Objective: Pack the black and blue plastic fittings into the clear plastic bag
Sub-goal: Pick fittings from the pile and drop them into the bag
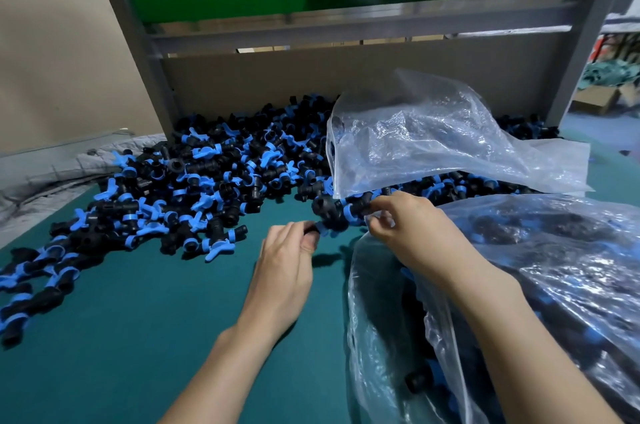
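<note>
— Well, where's everything?
— On the flat teal table point(138, 319), a heap of black and blue plastic fittings point(207, 174); more inside the crinkled clear plastic bag point(377, 285), right.
— Hands?
— The left hand point(287, 261) and right hand point(408, 229) both pinch one fitting cluster point(332, 215).

Two hands: one left hand point(287, 271) and one right hand point(405, 229). One clear bag on the pile point(433, 139) and one clear bag low on the right point(377, 319) make two (the shiny folds may hide a third). The fittings point(214, 181) are too many to count. One green table point(138, 337). One cardboard box point(597, 101)
</note>
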Tool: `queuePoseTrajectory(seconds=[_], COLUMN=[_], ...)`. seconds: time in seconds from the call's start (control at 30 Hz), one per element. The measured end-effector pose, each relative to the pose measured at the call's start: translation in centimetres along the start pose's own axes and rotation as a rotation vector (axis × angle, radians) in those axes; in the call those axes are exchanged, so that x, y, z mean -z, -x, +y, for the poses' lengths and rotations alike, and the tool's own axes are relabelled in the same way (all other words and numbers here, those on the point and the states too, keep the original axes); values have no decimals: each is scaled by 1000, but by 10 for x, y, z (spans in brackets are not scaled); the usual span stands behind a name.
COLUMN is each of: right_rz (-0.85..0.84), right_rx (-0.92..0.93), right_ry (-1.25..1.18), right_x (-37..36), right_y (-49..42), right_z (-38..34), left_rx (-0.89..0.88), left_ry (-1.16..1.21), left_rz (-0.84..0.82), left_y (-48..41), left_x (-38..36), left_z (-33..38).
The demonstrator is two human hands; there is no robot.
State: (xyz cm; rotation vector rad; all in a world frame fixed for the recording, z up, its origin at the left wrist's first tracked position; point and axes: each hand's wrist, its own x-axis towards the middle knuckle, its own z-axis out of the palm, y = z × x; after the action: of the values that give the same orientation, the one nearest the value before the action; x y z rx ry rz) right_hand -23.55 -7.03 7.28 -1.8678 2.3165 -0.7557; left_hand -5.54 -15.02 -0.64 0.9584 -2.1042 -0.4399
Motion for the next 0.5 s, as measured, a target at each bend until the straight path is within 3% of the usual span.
queuePoseTrajectory(seconds=[0.5], right_rz=[-38], right_rx=[39], right_ry=[59], right_x=[0], right_y=[1], right_z=[-1], left_rx=[22], left_ry=[76], left_rz=[-6], left_y=[3], left_x=[-4], left_z=[-2])
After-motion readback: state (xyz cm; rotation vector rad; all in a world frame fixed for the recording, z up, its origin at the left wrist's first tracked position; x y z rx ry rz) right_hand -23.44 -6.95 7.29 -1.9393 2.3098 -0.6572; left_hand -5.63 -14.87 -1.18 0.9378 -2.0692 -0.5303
